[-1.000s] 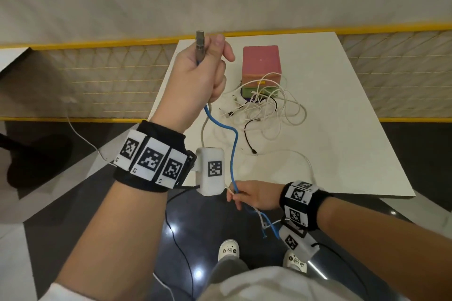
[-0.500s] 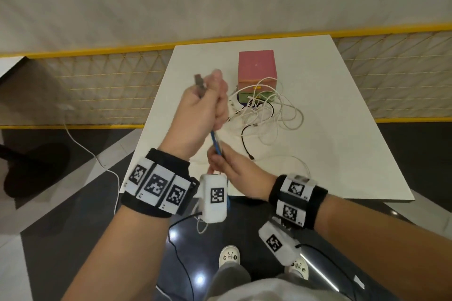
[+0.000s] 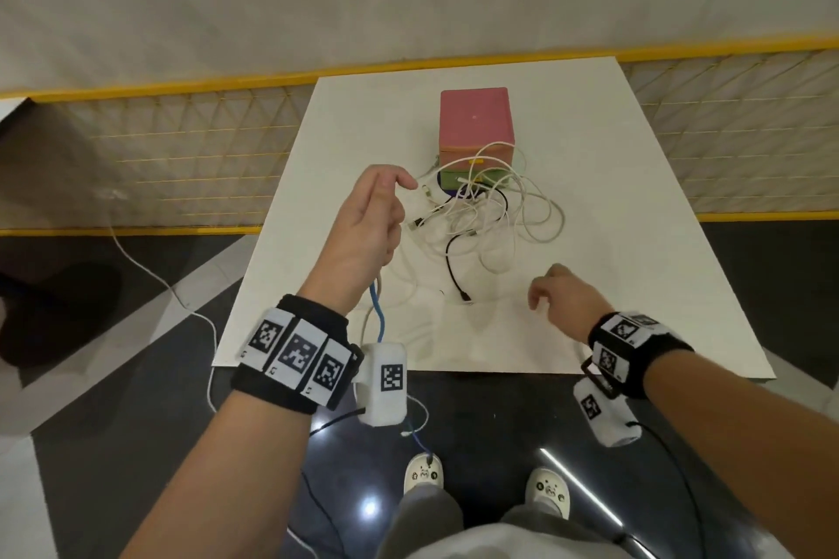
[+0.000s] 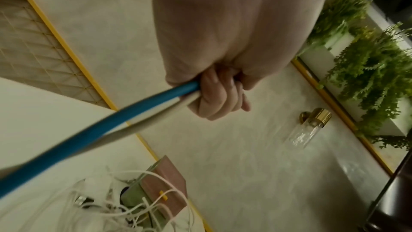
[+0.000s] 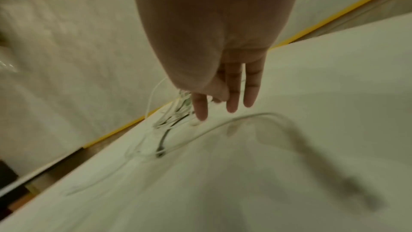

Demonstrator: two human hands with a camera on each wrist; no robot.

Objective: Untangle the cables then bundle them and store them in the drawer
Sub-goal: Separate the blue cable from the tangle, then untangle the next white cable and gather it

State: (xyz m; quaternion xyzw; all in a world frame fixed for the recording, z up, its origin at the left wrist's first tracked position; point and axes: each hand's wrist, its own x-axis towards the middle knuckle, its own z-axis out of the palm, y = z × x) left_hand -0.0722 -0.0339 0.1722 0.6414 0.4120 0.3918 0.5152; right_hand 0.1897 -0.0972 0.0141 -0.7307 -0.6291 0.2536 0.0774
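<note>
My left hand (image 3: pixel 370 218) hovers over the white table's left side and grips a blue cable (image 3: pixel 377 313) together with a white one; in the left wrist view the fingers (image 4: pixel 214 98) curl round both strands (image 4: pixel 93 128). The blue cable hangs down past the table edge toward the floor. A tangle of white and black cables (image 3: pixel 486 218) lies in front of the small pink drawer box (image 3: pixel 476 127). My right hand (image 3: pixel 556 295) floats above the table to the right of the tangle, fingers (image 5: pixel 234 94) straight and loose, holding nothing.
The white table (image 3: pixel 658 286) has bare surface on its right and far sides. A thin white cable (image 5: pixel 245 119) loops on the table under my right hand. A yellow-edged mesh rail (image 3: pixel 181 150) runs behind. My shoes (image 3: pixel 422 472) stand on dark glossy floor below.
The left hand dropped from raised high to just over the table, still holding the blue cable. The right hand let go of the blue cable and moved right, now open above the table.
</note>
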